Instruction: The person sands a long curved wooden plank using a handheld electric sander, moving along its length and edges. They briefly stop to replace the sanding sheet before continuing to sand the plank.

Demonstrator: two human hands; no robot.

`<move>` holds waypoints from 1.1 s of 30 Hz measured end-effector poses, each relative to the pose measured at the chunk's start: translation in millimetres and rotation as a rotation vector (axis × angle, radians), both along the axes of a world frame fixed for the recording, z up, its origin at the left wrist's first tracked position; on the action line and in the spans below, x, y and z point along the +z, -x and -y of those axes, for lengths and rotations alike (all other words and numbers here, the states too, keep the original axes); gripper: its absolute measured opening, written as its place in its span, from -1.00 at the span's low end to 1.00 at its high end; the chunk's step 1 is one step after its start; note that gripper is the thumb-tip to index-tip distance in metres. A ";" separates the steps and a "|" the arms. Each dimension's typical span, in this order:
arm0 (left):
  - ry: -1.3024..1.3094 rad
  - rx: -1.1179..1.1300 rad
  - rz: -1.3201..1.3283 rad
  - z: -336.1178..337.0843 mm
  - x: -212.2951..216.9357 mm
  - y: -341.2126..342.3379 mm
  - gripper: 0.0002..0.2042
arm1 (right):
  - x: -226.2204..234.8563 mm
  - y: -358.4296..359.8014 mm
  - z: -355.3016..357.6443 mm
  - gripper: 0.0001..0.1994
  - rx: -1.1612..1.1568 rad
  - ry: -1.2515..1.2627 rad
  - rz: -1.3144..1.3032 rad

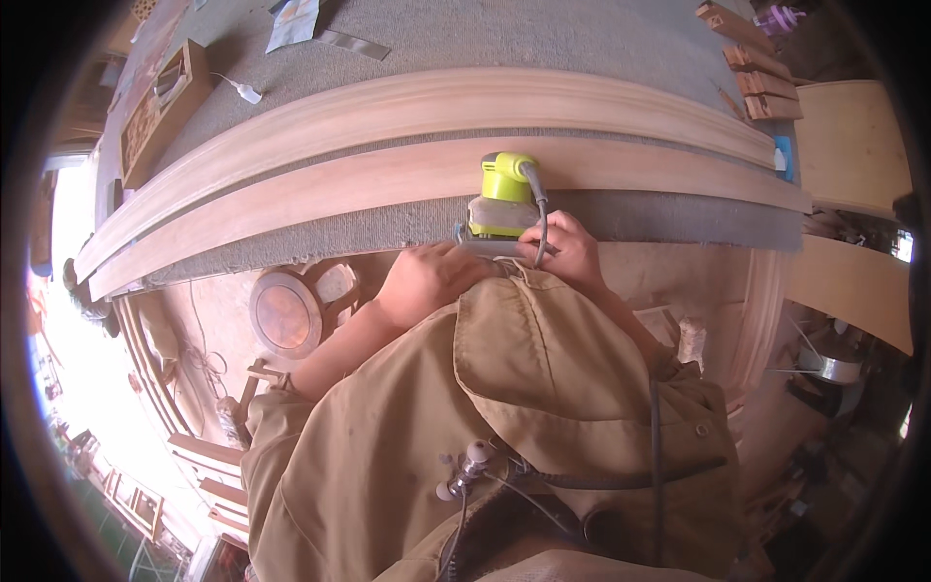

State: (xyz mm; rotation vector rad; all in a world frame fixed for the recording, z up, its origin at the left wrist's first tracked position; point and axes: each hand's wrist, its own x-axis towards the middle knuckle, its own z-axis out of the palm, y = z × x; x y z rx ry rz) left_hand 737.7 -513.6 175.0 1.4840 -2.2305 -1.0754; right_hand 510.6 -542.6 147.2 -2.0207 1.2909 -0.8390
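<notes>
A yellow-green electric sander (503, 197) stands at the near edge of a long pale wooden board (320, 189) on a grey carpeted bench. My left hand (424, 281) grips the sander's grey base from the near side. My right hand (567, 250) holds the base's right end, fingers over its grey cable (539, 209). A second long moulded board (388, 102) lies parallel behind the first. My tan shirt fills the lower middle of the view.
A wooden box (160, 107) and a white plug (247, 93) lie at the bench's far left. Small wood blocks (761, 82) are stacked at the far right. A round wooden stool (286, 312) stands on the floor below the bench, with frames and offcuts around.
</notes>
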 end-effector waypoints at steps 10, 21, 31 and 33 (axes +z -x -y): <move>0.726 -0.144 0.086 9.0 -27.0 16.2 -0.72 | 2.7 14.3 -2.8 -0.82 0.219 0.435 -0.209; 0.582 -0.161 0.166 4.3 -21.5 17.1 -0.73 | -6.0 20.7 -10.8 -0.84 0.240 0.390 -0.183; 0.422 -0.151 0.085 6.2 -3.3 14.0 -0.70 | -2.8 26.8 -4.7 -0.90 0.207 0.213 -0.039; 0.458 -0.175 0.072 8.1 -5.7 13.3 -0.70 | -2.3 27.9 -3.2 -0.90 0.244 0.185 -0.038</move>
